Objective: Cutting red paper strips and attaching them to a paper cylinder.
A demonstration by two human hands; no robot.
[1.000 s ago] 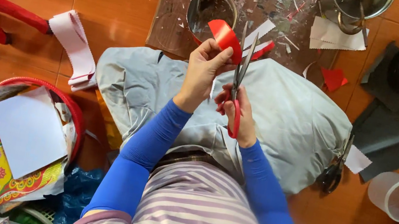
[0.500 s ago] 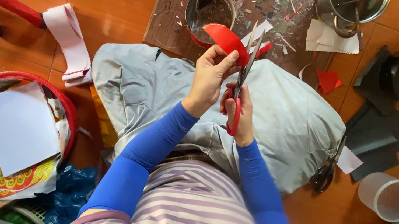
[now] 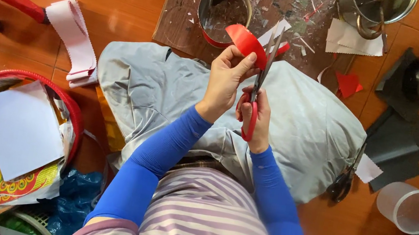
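Curved red paper strip (image 3: 245, 42) has dropped slightly lower since earlier.
Left hand (image 3: 226, 80) pinches it; right hand (image 3: 259, 115) grips red-handled scissors (image 3: 258, 86), whose blades could nick the nearby fingers.

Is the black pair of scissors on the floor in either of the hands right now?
No, the black scissors lie untouched on the floor; the right hand works red-handled scissors.

Scissors (image 3: 259, 80) between hands, paper strip (image 3: 245, 42) above, cloth (image 3: 306, 123) beneath, tin (image 3: 225, 7) beyond.
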